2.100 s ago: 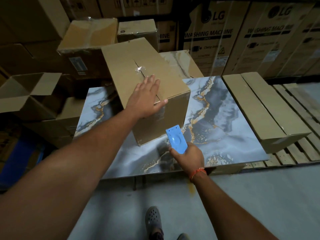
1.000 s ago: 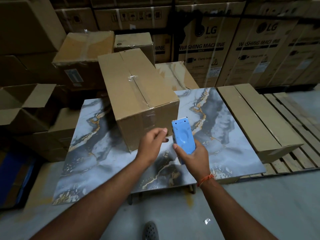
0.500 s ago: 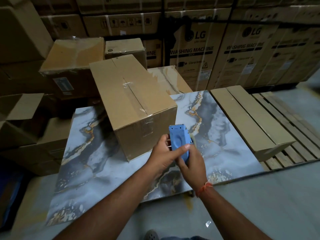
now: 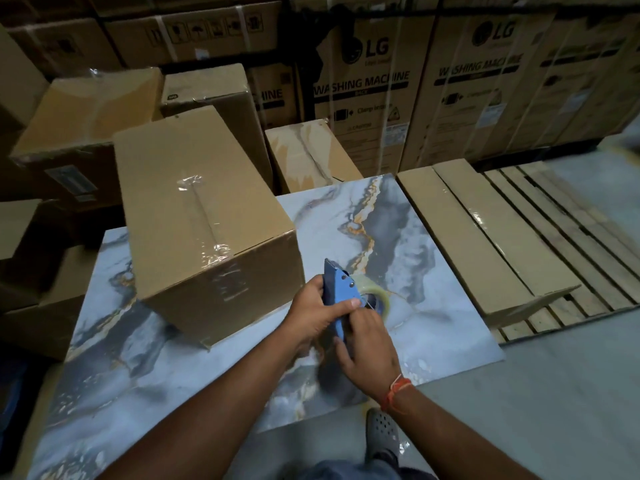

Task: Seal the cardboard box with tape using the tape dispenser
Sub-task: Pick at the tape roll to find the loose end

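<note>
A brown cardboard box (image 4: 194,202) stands on the marble-patterned table (image 4: 398,244), with clear tape along its top seam and down its near face. Just right of the box's near corner, both hands hold a blue tape dispenser (image 4: 335,292) carrying a roll of clear tape (image 4: 375,296). My left hand (image 4: 311,317) grips the dispenser's left side, thumb across its face. My right hand (image 4: 370,348) is curled at the dispenser's lower end and at the roll; an orange thread is tied at that wrist. The dispenser is apart from the box.
Stacked cartons fill the back, some printed LG washing machine (image 4: 367,84). Smaller boxes (image 4: 86,112) crowd the left and behind the table. A long flat carton (image 4: 478,237) lies on a wooden pallet (image 4: 571,216) to the right. My shoe (image 4: 381,431) is on the grey floor.
My left hand came off the box top and joined the right on the dispenser. The dispenser has turned edge-on, showing its tape roll.
</note>
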The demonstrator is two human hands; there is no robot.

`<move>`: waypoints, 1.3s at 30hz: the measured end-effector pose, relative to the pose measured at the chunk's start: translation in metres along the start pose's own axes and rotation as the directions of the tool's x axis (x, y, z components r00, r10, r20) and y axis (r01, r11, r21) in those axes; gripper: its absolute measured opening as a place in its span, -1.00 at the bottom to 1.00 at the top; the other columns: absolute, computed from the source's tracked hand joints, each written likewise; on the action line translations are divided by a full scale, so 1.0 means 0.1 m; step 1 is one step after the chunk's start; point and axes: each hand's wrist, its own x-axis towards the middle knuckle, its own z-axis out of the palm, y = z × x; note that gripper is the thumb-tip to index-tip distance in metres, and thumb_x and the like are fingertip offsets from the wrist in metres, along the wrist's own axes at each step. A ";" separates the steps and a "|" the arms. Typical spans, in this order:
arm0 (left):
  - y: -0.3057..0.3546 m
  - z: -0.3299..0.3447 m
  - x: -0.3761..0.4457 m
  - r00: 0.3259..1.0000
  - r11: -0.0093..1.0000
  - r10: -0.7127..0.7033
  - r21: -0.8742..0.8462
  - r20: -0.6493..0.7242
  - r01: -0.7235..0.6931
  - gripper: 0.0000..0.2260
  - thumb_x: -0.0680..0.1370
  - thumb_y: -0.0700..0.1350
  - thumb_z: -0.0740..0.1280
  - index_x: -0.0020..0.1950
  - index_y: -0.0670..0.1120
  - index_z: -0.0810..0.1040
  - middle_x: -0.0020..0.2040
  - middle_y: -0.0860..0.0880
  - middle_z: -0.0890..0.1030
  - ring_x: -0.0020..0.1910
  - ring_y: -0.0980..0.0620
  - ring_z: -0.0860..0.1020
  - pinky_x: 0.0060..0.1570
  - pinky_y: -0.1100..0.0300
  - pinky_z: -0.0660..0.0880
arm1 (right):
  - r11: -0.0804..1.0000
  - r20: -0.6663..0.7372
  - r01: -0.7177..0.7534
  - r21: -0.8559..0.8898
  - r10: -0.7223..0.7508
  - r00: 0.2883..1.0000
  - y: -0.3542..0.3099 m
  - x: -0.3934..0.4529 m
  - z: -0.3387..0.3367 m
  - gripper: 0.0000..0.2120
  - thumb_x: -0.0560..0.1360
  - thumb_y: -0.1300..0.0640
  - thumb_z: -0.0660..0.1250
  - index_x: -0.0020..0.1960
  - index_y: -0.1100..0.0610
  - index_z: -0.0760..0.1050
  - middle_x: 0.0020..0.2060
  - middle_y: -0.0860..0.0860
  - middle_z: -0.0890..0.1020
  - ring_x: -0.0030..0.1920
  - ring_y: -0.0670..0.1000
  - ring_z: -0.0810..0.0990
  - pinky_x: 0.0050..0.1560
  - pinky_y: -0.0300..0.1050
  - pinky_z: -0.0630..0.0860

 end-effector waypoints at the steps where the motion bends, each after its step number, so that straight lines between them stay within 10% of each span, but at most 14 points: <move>1: 0.02 0.04 0.08 1.000 1.000 -0.004 0.006 0.005 0.003 -0.28 0.18 0.09 0.68 0.25 -0.10 0.54 0.20 -0.08 0.70 0.20 -0.06 0.69 0.26 -0.09 0.61 | 1.000 0.031 0.014 0.015 -0.014 0.999 0.09 0.05 -0.05 -0.56 0.47 0.06 0.31 0.29 0.24 0.46 0.08 0.17 0.59 0.09 0.17 0.53 0.20 0.05 0.51; 8: 0.09 0.24 0.49 0.999 0.999 -0.014 0.032 0.048 0.012 -0.50 0.45 -0.32 0.58 0.32 -0.25 0.47 0.24 -0.18 0.65 0.17 -0.03 0.68 0.05 0.21 0.64 | 0.989 0.166 0.112 0.099 -0.128 0.978 0.52 0.40 -0.39 -0.57 0.43 0.12 0.31 0.28 0.23 0.50 0.11 0.18 0.64 0.11 0.20 0.59 0.15 0.01 0.53; 16: 0.10 0.17 0.52 0.983 0.995 -0.071 0.084 0.170 0.058 -0.52 0.35 -0.23 0.61 0.20 -0.14 0.52 -0.01 0.08 0.72 0.05 0.10 0.68 0.07 0.19 0.61 | 0.938 -0.005 0.099 0.334 -0.103 0.995 0.81 0.72 -0.85 -0.90 0.45 0.20 0.36 -0.10 0.07 0.64 -0.29 -0.05 0.69 -0.33 -0.12 0.58 -0.24 -0.23 0.50; 21: 0.12 0.10 0.52 0.953 0.993 -0.087 0.103 0.291 0.059 -0.39 0.38 -0.31 0.57 0.38 -0.30 0.45 0.14 -0.11 0.66 0.15 0.03 0.65 0.22 0.17 0.58 | 0.776 0.117 -0.062 0.628 -0.016 0.993 0.86 1.14 -1.09 -0.78 0.49 0.33 0.38 0.09 0.13 0.62 -0.09 -0.02 0.71 -0.08 -0.15 0.64 -0.10 -0.33 0.50; 29: 0.13 -0.02 0.57 0.887 0.988 -0.109 0.151 0.449 0.045 -0.42 0.44 -0.45 0.51 0.43 -0.24 0.45 0.12 0.03 0.69 0.18 0.04 0.65 0.20 0.18 0.58 | 0.821 0.542 -0.224 0.525 -0.120 0.832 0.84 1.47 -1.00 -0.74 0.49 0.25 0.42 0.17 0.14 0.65 -0.01 0.08 0.74 0.06 0.12 0.69 0.19 0.06 0.59; 39: 0.08 -0.10 0.59 0.903 0.993 -0.062 0.121 0.425 0.012 -0.42 0.40 -0.32 0.59 0.38 -0.26 0.47 0.26 -0.33 0.60 0.25 -0.11 0.62 0.39 -0.13 0.51 | 0.708 0.455 -0.314 0.632 -0.011 0.891 0.79 1.39 -0.84 -0.88 0.50 0.33 0.44 0.02 0.23 0.69 -0.03 0.22 0.74 -0.02 0.02 0.70 0.20 -0.01 0.62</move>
